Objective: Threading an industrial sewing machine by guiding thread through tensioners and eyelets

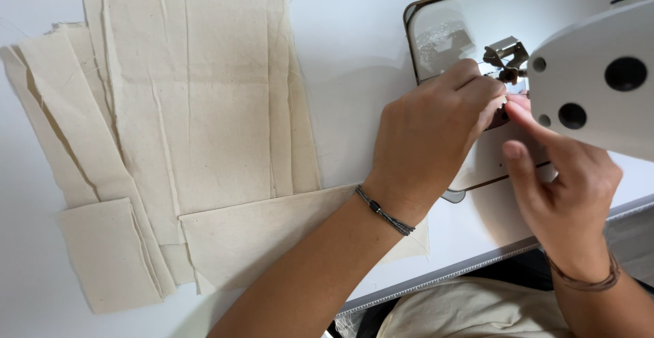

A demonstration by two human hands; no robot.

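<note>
A smooth white work table [354, 52] fills the view, its front edge trimmed with a ribbed grey strip. On its left part lies a stack of cream, coarse-woven cotton fabric pieces [197, 93], long creased rectangles fanned over one another with frayed edges; one folded piece reaches under the left forearm. At the upper right sits a white sewing machine head [599, 86], rounded and glossy, with dark round holes in its face, above a pale inset machine bed [443, 31] with a thin brown border. Under the head stands the small shiny metal presser foot and needle assembly [507, 59]. The left hand [429, 140] has its fingers curled and pinched together just beside that metal part; whether they hold thread cannot be told. The right hand [565, 188] meets it from below, forefinger and thumb extended toward the same spot, pinch contents hidden. Each wrist wears a thin dark cord bracelet [385, 212].
</note>
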